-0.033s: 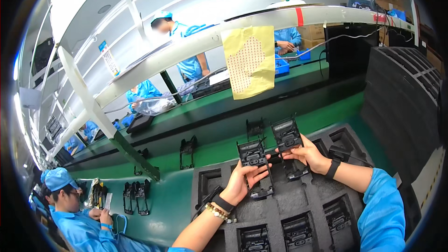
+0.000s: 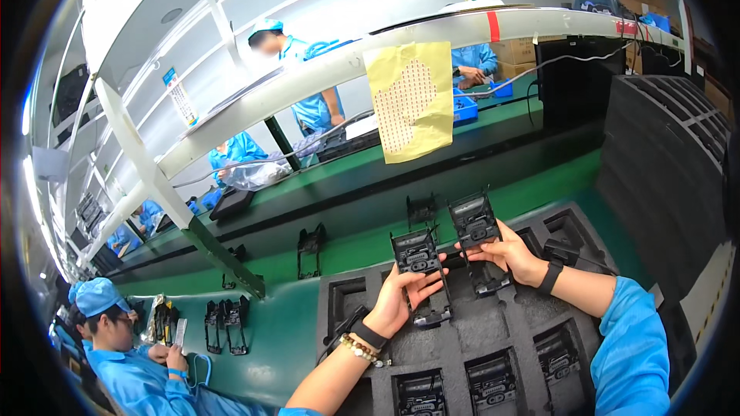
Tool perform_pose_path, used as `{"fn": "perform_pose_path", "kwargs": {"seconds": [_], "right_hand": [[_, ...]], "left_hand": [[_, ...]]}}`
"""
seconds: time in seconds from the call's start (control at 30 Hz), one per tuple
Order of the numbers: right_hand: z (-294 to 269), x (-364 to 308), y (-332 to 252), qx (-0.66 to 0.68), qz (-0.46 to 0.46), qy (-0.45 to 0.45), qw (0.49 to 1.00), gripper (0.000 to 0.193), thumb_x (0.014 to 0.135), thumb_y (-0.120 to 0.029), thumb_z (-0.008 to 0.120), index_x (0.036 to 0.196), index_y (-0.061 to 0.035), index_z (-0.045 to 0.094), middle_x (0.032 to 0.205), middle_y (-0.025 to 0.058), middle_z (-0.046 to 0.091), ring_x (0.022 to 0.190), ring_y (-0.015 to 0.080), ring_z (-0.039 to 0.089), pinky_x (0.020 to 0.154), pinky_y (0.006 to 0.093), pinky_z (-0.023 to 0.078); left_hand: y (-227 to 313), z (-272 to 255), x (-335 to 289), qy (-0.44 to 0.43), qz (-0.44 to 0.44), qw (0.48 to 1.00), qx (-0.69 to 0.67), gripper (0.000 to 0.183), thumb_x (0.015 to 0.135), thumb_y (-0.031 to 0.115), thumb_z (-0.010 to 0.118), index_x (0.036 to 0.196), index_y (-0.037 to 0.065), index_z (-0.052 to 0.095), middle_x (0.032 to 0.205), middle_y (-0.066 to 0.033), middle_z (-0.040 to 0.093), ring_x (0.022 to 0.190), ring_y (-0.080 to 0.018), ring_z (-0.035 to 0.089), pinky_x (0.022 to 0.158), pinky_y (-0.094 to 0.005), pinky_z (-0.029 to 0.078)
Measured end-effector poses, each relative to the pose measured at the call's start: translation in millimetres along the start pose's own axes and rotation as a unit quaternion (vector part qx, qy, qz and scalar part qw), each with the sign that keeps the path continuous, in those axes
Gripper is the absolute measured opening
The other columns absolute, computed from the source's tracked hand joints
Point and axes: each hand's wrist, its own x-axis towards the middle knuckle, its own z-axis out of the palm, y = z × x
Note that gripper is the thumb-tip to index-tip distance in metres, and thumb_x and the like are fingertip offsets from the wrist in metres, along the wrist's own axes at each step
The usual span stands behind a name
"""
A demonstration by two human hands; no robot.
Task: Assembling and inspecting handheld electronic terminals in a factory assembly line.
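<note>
My left hand [image 2: 395, 304] is closed around the side of a black plastic device frame [image 2: 416, 246], which has a slotted upper plate and an open lower half. A second black frame of the same kind [image 2: 473, 219] is in my right hand [image 2: 515, 256], pinched at its right edge. Both frames are tilted side by side above a dark grey foam tray [image 2: 456, 343]. Similar frames [image 2: 492, 385] lie in the tray's near pockets, while some far pockets hold nothing. A black band circles each wrist, and the left also wears beads.
More black frames [image 2: 311, 249] stand and lie on the green bench [image 2: 274, 323]. Stacked dark foam trays [image 2: 663, 162] rise at the right. A white rail [image 2: 324, 69] with a yellow sheet [image 2: 410, 100] crosses ahead. A co-worker [image 2: 116, 339] sits at the left; others work beyond.
</note>
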Motion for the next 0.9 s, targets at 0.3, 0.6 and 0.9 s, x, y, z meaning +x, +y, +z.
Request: {"fn": "perform_pose_path", "kwargs": {"seconds": [0.3, 0.6, 0.9], "right_hand": [[0.3, -5.0, 0.2, 0.015, 0.004, -0.013, 1.0, 0.068, 0.094, -0.003, 0.056, 0.15, -0.0055, 0.018, 0.123, 0.0186, 0.059, 0.11, 0.0254, 0.063, 0.096, 0.0379, 0.053], [9.8, -7.9, -6.2, -0.04, -0.021, -0.031, 0.998, 0.076, 0.093, -0.015, 0.062, 0.152, -0.0053, 0.017, 0.127, 0.013, 0.055, 0.111, 0.0203, 0.06, 0.093, 0.035, 0.053], [9.3, -7.8, -6.1, -0.028, -0.003, -0.016, 0.999, 0.058, 0.104, -0.041, 0.043, 0.148, -0.0069, 0.026, 0.128, 0.0135, 0.057, 0.108, 0.0214, 0.063, 0.093, 0.0359, 0.052]], "left_hand": [[0.2, 1.9, -2.9, -0.011, 0.01, 1.0, -0.017, 0.052, 0.084, 0.014, 0.052, 0.134, 0.001, 0.05, 0.138, -0.0174, 0.055, 0.123, -0.0337, 0.055, 0.102, -0.0437, 0.045], [4.4, 8.7, -5.7, -0.025, 0.004, 1.0, -0.005, 0.057, 0.096, 0.04, 0.043, 0.139, 0.002, 0.048, 0.14, -0.0176, 0.053, 0.118, -0.0307, 0.057, 0.098, -0.041, 0.049], [2.7, 6.2, -3.1, -0.041, 0.0, 0.999, -0.024, 0.069, 0.099, 0.057, 0.029, 0.142, 0.005, 0.045, 0.141, -0.0175, 0.052, 0.117, -0.0297, 0.057, 0.097, -0.0411, 0.049]]}}
